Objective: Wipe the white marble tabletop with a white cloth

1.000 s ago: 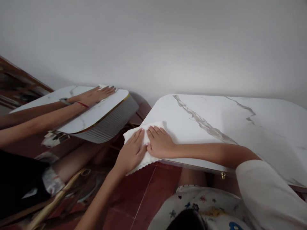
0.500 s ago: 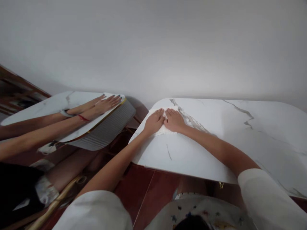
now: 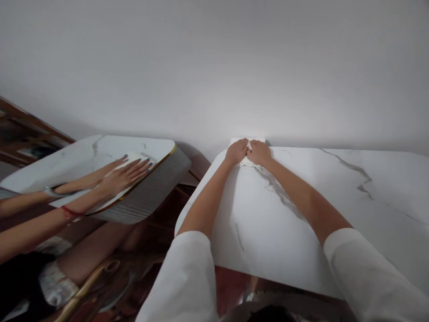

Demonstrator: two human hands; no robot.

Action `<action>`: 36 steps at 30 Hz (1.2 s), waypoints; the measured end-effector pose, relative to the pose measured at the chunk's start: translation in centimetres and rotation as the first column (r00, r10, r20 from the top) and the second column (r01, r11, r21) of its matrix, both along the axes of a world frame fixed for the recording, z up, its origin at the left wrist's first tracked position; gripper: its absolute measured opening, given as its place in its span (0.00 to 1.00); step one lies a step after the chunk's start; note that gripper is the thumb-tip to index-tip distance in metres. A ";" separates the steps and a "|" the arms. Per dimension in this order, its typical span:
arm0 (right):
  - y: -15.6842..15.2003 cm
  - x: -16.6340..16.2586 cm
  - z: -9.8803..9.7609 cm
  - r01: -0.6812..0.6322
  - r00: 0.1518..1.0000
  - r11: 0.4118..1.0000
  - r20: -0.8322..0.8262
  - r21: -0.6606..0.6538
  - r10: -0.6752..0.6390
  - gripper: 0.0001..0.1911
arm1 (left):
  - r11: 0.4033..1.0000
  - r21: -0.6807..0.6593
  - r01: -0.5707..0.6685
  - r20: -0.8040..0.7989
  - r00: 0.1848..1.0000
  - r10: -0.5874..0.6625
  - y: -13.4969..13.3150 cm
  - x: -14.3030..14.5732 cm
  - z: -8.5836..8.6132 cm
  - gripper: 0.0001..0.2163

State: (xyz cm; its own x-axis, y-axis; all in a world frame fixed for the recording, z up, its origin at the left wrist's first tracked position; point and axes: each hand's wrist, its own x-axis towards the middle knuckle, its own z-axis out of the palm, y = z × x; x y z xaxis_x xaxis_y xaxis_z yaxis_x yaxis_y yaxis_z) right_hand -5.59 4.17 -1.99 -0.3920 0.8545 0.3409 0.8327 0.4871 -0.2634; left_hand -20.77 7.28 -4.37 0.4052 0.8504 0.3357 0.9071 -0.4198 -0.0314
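Observation:
Side by side at the far edge of the white marble-patterned table (image 3: 288,241), my left hand (image 3: 237,151) and my right hand (image 3: 259,152) press down on a white cloth (image 3: 248,162). The fingers are close together and slightly bent over it, and the thumbs nearly meet in the middle. Both arms are stretched out forward. The cloth's far part reaches the wall side of the table, and its near edge looks crumpled. What lies under my palms is hidden.
A grey-white wall (image 3: 214,67) rises behind the table. To the left, another person's hands (image 3: 125,174) lie spread on a second marble-patterned table (image 3: 83,154) with a ribbed side. A gap separates the tables. A wooden chair part (image 3: 89,284) stands at lower left.
My hands and the cloth have slid away from me to the table's far edge, and my arms have straightened. The other person's hands have drawn back toward their body.

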 end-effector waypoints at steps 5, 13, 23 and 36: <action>-1.6 3.4 -0.5 0.085 0.996 0.996 0.002 0.018 -0.085 0.25 | 0.998 -0.049 0.049 0.010 0.999 -0.049 -0.9 4.2 0.6 0.22; -9.7 3.4 -0.6 0.212 0.976 0.974 -0.043 -0.075 -0.215 0.30 | 0.966 -0.173 0.194 0.032 0.981 -0.191 -7.9 4.6 1.7 0.25; -22.3 -1.5 0.7 0.011 1.000 0.995 0.001 -0.100 -0.010 0.31 | 0.982 -0.164 0.089 0.065 0.995 -0.079 -22.5 -1.7 1.8 0.26; -28.6 4.9 0.6 -0.212 0.975 0.970 0.034 -0.122 0.218 0.31 | 0.991 -0.111 -0.080 0.041 0.996 0.085 -32.7 4.6 1.3 0.25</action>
